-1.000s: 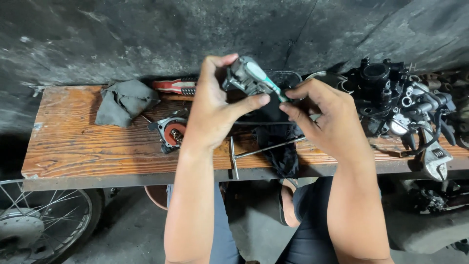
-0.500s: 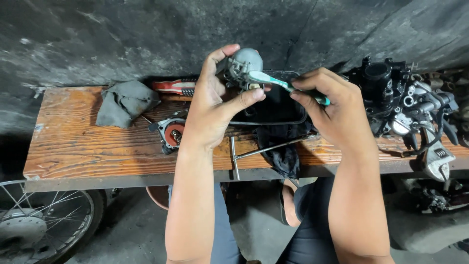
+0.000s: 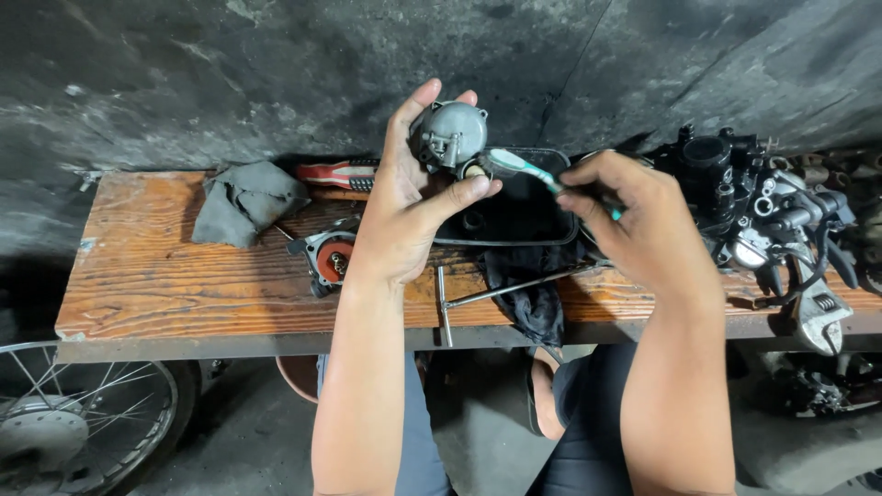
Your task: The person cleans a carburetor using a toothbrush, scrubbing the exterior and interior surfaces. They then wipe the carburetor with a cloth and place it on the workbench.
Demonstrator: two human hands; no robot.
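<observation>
The left hand [image 3: 404, 216] has raised the carburettor [image 3: 450, 136]; the right hand [image 3: 634, 216], clamped on a toothbrush [image 3: 517, 168], scrubs it, probably the underside next.

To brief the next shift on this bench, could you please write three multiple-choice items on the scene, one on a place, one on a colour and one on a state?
1. Where does the grey rag lie?
A. At the left of the wooden bench
B. On the floor by the wheel
C. In the black tray

2. What colour is the handle of the toothbrush?
A. Red
B. Teal and white
C. Yellow

3. How is the grey metal part kept?
A. Lying on the bench
B. Held up in the left hand
C. Sitting in the tray

Answers:
1 A: the rag rests on the wooden bench, left of the hands.
2 B: the handle running to the right hand shows teal and white.
3 B: the left hand grips it above the black tray.
</observation>
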